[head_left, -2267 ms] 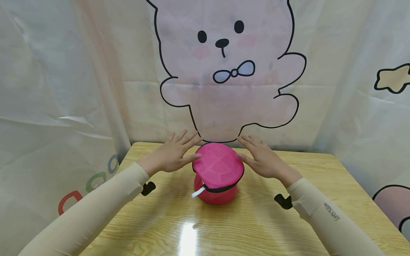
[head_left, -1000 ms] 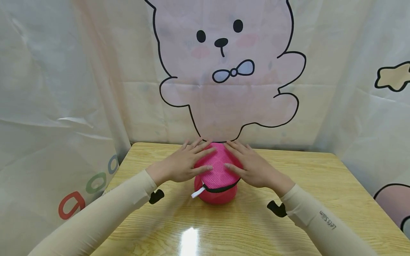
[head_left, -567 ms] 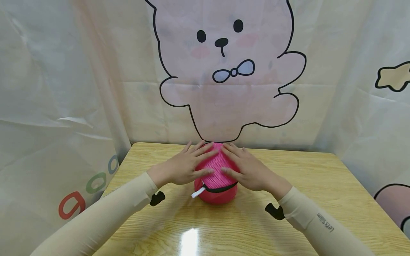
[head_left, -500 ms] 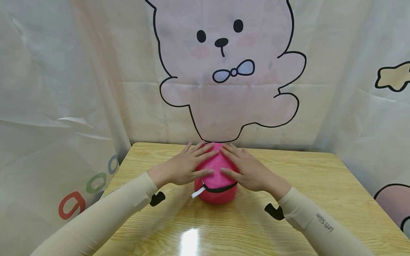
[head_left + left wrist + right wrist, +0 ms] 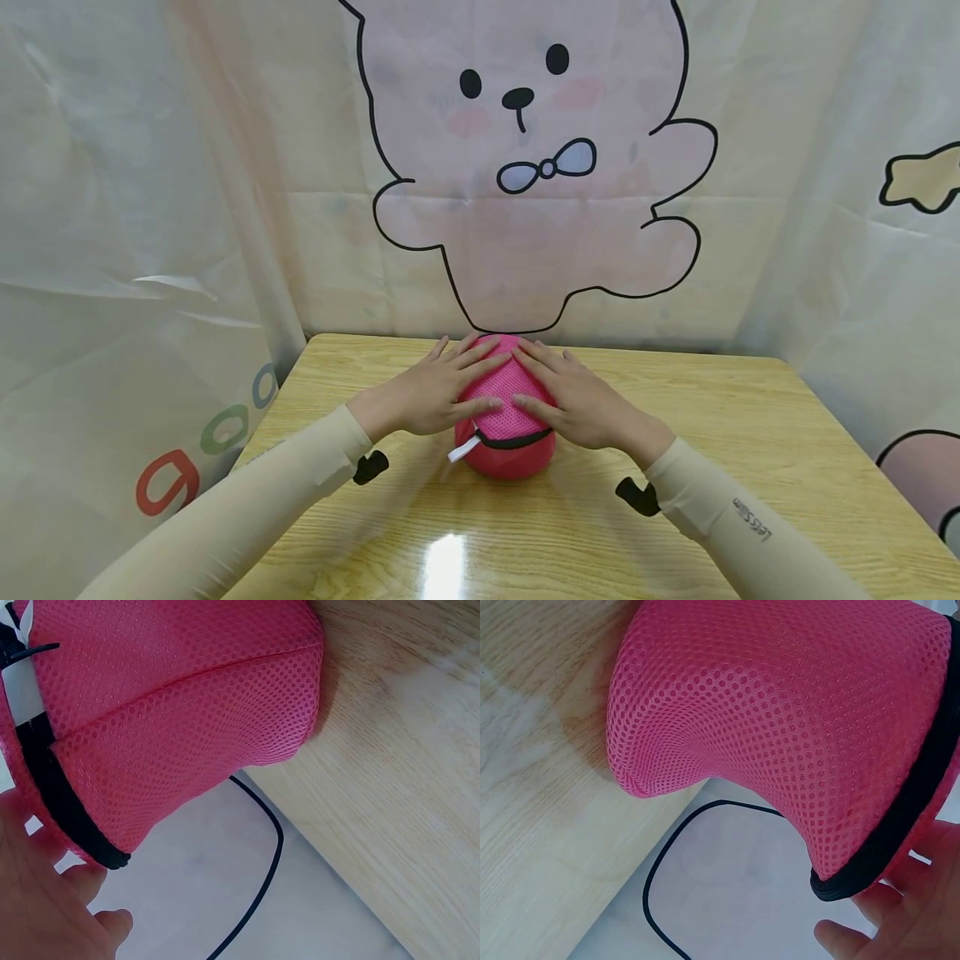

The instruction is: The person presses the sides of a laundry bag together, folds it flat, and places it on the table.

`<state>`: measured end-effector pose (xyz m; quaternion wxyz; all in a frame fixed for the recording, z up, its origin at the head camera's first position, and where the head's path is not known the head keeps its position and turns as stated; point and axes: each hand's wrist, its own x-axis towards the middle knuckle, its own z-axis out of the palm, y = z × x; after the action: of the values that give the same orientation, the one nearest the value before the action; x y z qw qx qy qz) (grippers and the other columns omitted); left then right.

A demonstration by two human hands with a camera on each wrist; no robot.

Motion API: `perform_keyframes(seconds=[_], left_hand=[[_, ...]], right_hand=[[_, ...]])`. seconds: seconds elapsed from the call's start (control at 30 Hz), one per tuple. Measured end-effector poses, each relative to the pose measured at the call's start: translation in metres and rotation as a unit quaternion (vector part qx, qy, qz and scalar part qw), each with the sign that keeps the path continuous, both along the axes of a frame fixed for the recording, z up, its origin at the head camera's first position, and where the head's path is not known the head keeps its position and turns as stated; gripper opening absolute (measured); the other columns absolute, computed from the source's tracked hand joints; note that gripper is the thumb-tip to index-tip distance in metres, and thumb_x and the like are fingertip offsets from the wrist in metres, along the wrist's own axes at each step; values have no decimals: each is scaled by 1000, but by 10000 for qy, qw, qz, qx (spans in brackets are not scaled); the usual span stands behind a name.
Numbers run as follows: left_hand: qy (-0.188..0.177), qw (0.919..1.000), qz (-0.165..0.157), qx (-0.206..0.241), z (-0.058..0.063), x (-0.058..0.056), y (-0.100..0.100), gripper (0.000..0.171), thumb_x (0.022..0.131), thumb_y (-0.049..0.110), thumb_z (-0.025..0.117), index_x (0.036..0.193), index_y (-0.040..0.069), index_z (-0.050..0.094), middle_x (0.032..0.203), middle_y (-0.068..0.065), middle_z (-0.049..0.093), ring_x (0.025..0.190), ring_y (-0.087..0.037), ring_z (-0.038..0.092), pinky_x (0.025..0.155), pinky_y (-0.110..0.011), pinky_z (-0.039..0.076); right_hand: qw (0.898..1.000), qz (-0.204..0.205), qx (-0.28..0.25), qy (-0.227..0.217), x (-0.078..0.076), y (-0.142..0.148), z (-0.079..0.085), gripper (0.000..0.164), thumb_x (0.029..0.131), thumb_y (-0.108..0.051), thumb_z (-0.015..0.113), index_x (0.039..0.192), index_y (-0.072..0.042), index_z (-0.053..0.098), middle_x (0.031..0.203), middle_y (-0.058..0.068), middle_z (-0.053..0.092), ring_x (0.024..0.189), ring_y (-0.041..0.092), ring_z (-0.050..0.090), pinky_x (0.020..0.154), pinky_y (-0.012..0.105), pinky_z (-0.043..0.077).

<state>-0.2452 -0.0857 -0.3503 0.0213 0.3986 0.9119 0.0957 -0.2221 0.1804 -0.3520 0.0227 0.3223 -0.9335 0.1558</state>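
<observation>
A pink mesh laundry bag point(image 5: 504, 379) stands upright on the table, its round top facing up. A black zipper band point(image 5: 513, 442) runs along the top's edge, with a white tab point(image 5: 463, 450) at the front left. My left hand point(image 5: 427, 392) lies over the left part of the top, fingers spread and straight. Mirroring it, my right hand point(image 5: 581, 400) rests on the right part, the thumbs close to each other. The left wrist view shows fingertips at the rim of the bag point(image 5: 180, 690). Similarly, fingers meet the banded rim in the right wrist view point(image 5: 922, 780).
The wooden table point(image 5: 375, 525) reaches back to a curtain point(image 5: 337, 275) printed with a cartoon bear. Side curtains hang at left and right. Beyond the table edge a black line point(image 5: 279, 840) curves over a pale surface.
Both hands have come inward from beside the bag onto its top. Over the last half second the right hand has shifted slightly left, narrowing the gap. The bag stays in place.
</observation>
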Motion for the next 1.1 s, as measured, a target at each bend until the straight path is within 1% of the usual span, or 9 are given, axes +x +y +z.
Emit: perform_keyframes(seconds=[0.17, 0.5, 0.8, 1.0, 1.1], left_hand=[[-33, 10000, 58, 27, -3, -2, 1, 77, 104, 70, 35, 167, 37, 8, 177, 2, 7, 163, -29, -4, 129, -65, 6], [-32, 9999, 123, 72, -10, -7, 2, 78, 104, 69, 36, 168, 32, 11, 177, -1, 9, 163, -31, -1, 129, -65, 7], [-123, 9996, 200, 128, -14, -10, 3, 80, 103, 72, 35, 168, 32, 11, 177, 0, 9, 163, -28, -2, 129, -64, 8], [-173, 9994, 244, 180, -20, -13, 3, 81, 102, 74, 34, 168, 32, 12, 177, 2, 9, 163, -25, -3, 129, -64, 8], [-190, 9994, 259, 160, -23, -15, 4, 81, 102, 74, 34, 168, 32, 13, 177, 3, 8, 163, -25, -3, 129, -64, 8]], right_hand=[[10000, -49, 3, -68, -2, -1, 0, 76, 105, -52, 55, 165, -13, 29, 173, 9, 23, 161, 35, 20, 127, 66, 17], [9999, -65, -15, -94, -6, -1, -4, 75, 105, -52, 53, 165, -12, 29, 173, 9, 23, 160, 38, 21, 127, 66, 16], [9998, -114, -9, -165, -9, -1, -8, 76, 105, -51, 54, 164, -10, 30, 173, 10, 24, 160, 37, 21, 126, 66, 17], [9999, -96, -75, -78, -12, 0, -13, 75, 105, -49, 56, 163, -8, 33, 171, 14, 28, 158, 37, 26, 125, 68, 20], [9998, -117, -80, -125, -13, 0, -15, 75, 105, -50, 56, 163, -8, 33, 171, 14, 28, 158, 35, 27, 125, 68, 20]])
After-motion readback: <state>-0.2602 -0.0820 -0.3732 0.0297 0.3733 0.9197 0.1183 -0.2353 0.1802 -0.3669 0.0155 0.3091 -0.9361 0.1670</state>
